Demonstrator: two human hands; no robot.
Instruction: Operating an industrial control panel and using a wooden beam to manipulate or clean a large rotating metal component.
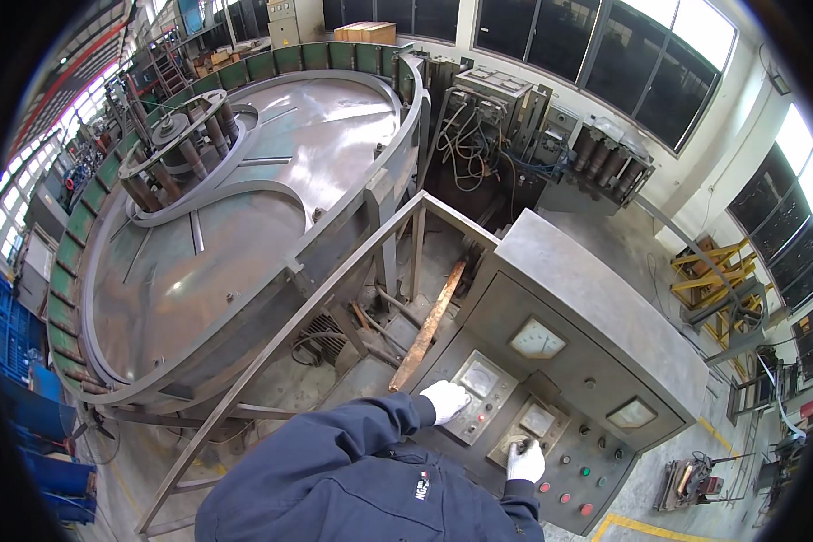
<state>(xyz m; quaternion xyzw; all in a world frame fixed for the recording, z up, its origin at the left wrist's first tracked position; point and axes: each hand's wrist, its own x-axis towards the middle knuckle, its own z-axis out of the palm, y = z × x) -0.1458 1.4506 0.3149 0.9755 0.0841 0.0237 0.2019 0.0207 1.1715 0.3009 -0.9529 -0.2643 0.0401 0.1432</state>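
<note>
My left hand (444, 401), in a white glove, rests at the left edge of a small metal panel (459, 426) with a meter (479, 378) and a red light. Its fingers are curled against the panel, and what lies under them is hidden. My right hand (526, 462), also white-gloved, has its fingertips around a black knob (518, 445) on a second panel with its own meter (537, 419). Both panels sit on the sloping face of a grey control cabinet (596, 298). Larger dial gauges (538, 339) are set in its upper face.
Red push buttons (586, 509) and a green button (585, 471) lie right of my right hand. A wooden strip (432, 323) leans beside the cabinet. A metal railing (289, 348) separates me from a large round steel machine (217, 244). Yellow metal frames (714, 271) stand at right.
</note>
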